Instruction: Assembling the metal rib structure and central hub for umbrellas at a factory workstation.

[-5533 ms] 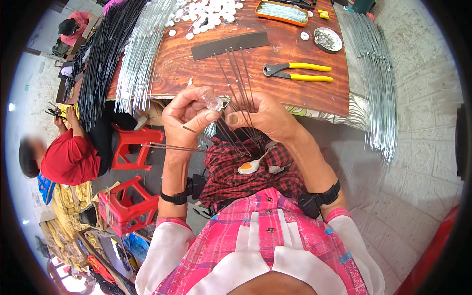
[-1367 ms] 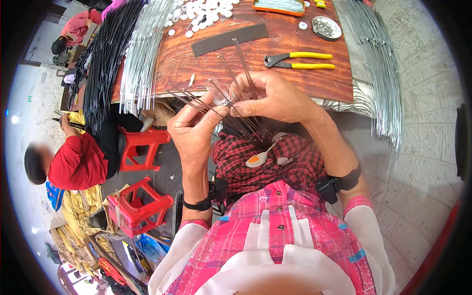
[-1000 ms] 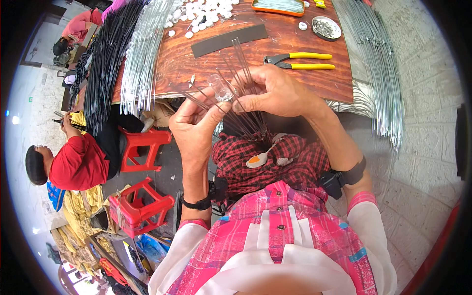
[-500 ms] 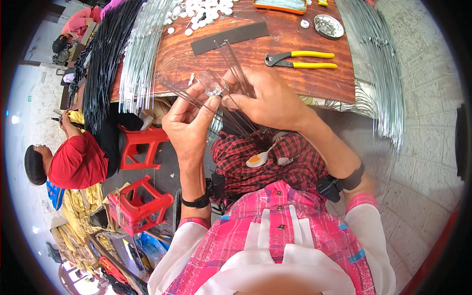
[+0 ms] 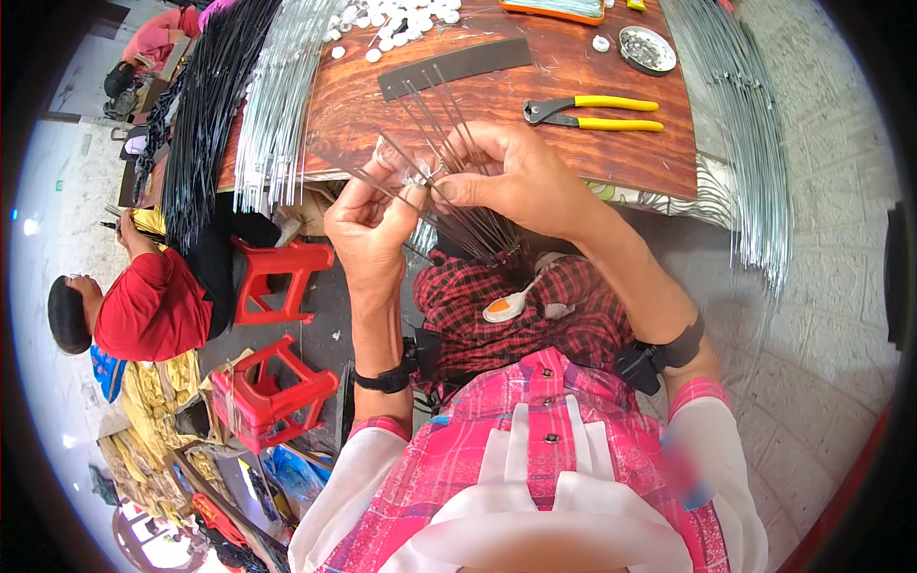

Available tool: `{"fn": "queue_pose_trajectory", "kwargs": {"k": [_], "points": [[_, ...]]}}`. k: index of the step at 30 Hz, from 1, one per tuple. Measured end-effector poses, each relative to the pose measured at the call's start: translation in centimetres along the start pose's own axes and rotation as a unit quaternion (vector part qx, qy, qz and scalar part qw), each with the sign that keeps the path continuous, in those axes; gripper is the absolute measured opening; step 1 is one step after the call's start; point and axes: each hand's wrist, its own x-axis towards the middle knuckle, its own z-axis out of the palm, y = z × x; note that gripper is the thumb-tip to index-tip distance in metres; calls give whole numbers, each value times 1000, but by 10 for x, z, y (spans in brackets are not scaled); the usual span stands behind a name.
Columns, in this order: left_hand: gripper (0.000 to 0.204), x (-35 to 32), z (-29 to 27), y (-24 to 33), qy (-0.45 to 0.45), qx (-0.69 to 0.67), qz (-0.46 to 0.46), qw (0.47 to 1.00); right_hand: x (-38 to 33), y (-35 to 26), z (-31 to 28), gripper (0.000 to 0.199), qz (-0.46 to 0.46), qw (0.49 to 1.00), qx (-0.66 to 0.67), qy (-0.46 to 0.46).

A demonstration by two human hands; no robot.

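Just in front of the table edge, both hands meet over a fan of thin dark wires (image 5: 476, 234), whose lower ends gather above my lap. My left hand (image 5: 375, 218) is closed, its thumb and fingers pinching a small clear plastic piece (image 5: 414, 176) among the wires. My right hand (image 5: 521, 177) is closed too, thumb against bent fingers, gripping wires right beside that piece. Several wire ends stick up past the fingers over the tabletop. Where the wires and the clear piece meet, the fingertips hide the detail.
On the wooden table (image 5: 611, 162) lie yellow-handled cutting pliers (image 5: 616, 103), a dark flat strip (image 5: 454, 69), white caps (image 5: 387, 43) and a round dish of small metal bits (image 5: 648, 51). Wire bundles (image 5: 759, 143) overhang its right side. Red stools (image 5: 277, 392) and a seated person (image 5: 158, 296) are at left.
Both hands have shifted slightly right. The upper wire ends are spread differently, and the clear piece is more covered by the fingers.
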Motion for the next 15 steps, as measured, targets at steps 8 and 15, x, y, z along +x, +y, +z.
{"fn": "queue_pose_trajectory", "kwargs": {"k": [8,15], "points": [[37,-1,-7,-3,-35,2,25,999,-5,2,3,15,28,999,43,3],[37,-1,-8,12,-68,45,-15,997,-8,-20,-2,16,-20,984,-174,20]]}}
